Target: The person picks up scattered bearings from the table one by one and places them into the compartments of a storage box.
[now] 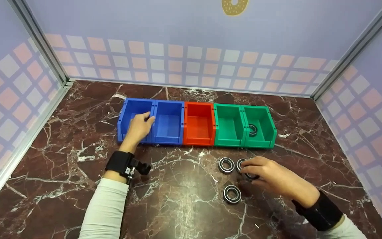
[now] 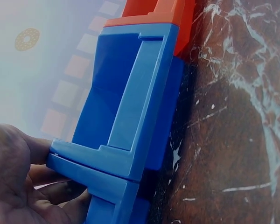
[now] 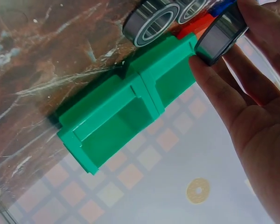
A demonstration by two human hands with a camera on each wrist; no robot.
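Note:
My left hand (image 1: 138,126) is at the wall between the two blue bins (image 1: 168,138), its thumb at the rim and its other fingers inside the leftmost bin. In the left wrist view the thumb and curled fingers pinch that wall. Over the table, my right hand (image 1: 274,174) holds a ball bearing (image 3: 221,35) between thumb and fingers. Beside it lies another bearing (image 1: 239,167), partly covered by the fingers. A bearing (image 1: 220,165) lies to its left, and one more bearing (image 1: 226,195) lies nearer the front.
A red bin (image 1: 199,142) stands between the blue pair and two green bins (image 1: 229,141), all in one row. The rightmost green bin (image 1: 260,144) contains a bearing (image 1: 251,134). Patterned walls (image 1: 191,26) enclose the marbled table (image 1: 177,205) at the back and sides.

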